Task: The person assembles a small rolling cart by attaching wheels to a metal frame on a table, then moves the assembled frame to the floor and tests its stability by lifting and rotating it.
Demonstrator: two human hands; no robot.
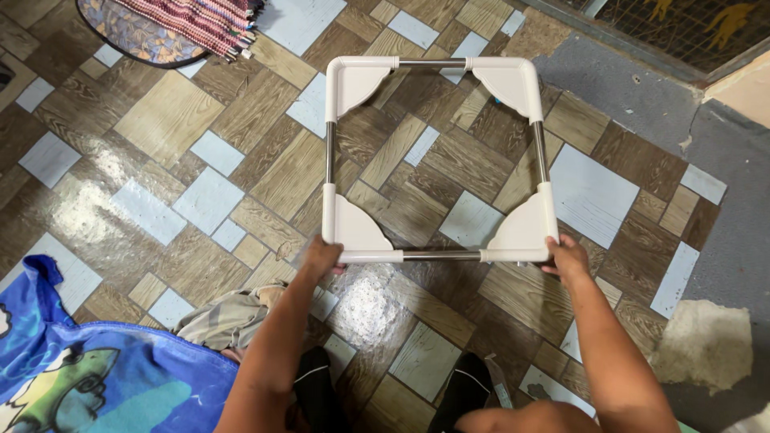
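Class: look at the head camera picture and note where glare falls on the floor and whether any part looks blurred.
Head view: bright glare patches on the glossy patterned floor at left and below the square frame; frame and both hands sharp, left hand slightly soft; light fairly even, shadows faint.

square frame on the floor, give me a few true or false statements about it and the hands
1. Both hands hold the frame at its near corners. True: left hand at one, right hand at the other.
2. The frame is round. False: it is square, with white corner pieces joined by metal rods.
3. A blue cloth lies to the person's left. True.
4. The frame sits on a table. False: it is over a patterned tile floor.
5. The left hand holds a hammer. False: its grip is on the frame alone.
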